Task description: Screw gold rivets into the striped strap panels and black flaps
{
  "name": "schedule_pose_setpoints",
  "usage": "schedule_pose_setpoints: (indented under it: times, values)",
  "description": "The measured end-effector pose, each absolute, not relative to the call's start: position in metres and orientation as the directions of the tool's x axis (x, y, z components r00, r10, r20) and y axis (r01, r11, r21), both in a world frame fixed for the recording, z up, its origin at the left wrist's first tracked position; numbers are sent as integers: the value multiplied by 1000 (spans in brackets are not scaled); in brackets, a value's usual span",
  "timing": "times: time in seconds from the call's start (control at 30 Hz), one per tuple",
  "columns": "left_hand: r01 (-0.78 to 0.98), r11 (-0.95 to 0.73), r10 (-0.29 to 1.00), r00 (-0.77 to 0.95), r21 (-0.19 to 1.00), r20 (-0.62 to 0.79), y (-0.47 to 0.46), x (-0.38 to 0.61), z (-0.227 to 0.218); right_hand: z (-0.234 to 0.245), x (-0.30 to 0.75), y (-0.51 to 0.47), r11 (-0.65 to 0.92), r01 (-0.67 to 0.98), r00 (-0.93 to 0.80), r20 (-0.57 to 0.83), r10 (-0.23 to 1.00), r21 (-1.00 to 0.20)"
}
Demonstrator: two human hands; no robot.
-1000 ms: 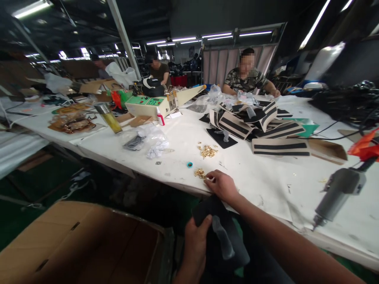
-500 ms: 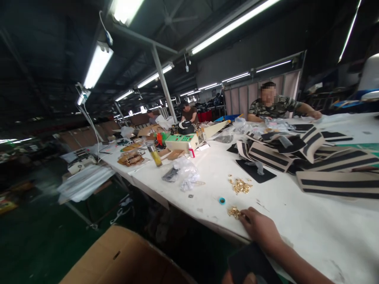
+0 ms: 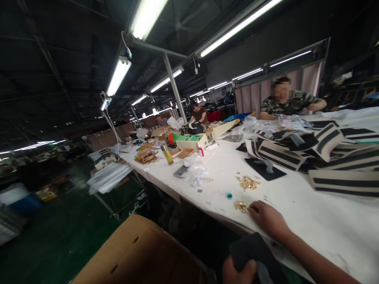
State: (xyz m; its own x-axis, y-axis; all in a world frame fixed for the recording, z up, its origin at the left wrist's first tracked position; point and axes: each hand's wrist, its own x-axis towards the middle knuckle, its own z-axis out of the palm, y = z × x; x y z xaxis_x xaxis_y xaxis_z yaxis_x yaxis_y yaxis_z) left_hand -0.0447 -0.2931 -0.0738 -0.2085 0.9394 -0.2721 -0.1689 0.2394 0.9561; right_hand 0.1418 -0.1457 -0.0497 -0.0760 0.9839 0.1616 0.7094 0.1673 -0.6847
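Note:
My left hand (image 3: 239, 271), at the bottom edge of the view, is closed on a flat black panel (image 3: 251, 250), thumb on top. A bit of clear plastic (image 3: 263, 272) lies against the panel beside the thumb. My right hand (image 3: 268, 219) rests at the table's near edge with its fingers curled down and pressed together. Whatever its fingertips hold, if anything, is hidden. Just left of them lies a small pile of gold metal pieces (image 3: 241, 206). Farther back is a larger gold pile (image 3: 248, 182), and a small blue ring-shaped item (image 3: 229, 195) sits to the left.
Striped beige-and-black panels (image 3: 346, 183) are heaped on the white table (image 3: 299, 213) at right. A cardboard box (image 3: 139, 252) stands below the near edge. Crumpled plastic (image 3: 197, 171), a bottle (image 3: 167, 154) and a green-topped machine (image 3: 192, 141) lie leftward. A co-worker (image 3: 291, 100) sits opposite.
The view has swung left, so the scene sits farther right. My left hand and the black panel have risen more into view. My right hand stays beside the small gold pile.

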Motion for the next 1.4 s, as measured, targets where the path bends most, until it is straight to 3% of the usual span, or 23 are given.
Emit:
schedule_pose_setpoints:
  times: [0.17,0.27,0.8,1.1,1.4]
  values:
    - [-132,197,958,-182,971,-219,-295,-32,-26,-13,158,-214,193,368,9,211,978,-910]
    - [-52,184,972,-139,982,-190,-287,-20,-13,-1,165,-259,217,272,30,234,972,-937]
    - [267,-104,994,44,958,96,-302,34,4,-8,195,-329,336,466,164,454,876,-818]
    - [340,-328,945,102,881,312,-310,39,-3,-11,193,-332,361,615,94,519,849,-701]
    - [274,-308,950,144,911,278,-321,45,-5,-16,192,-336,280,482,290,453,843,-830]
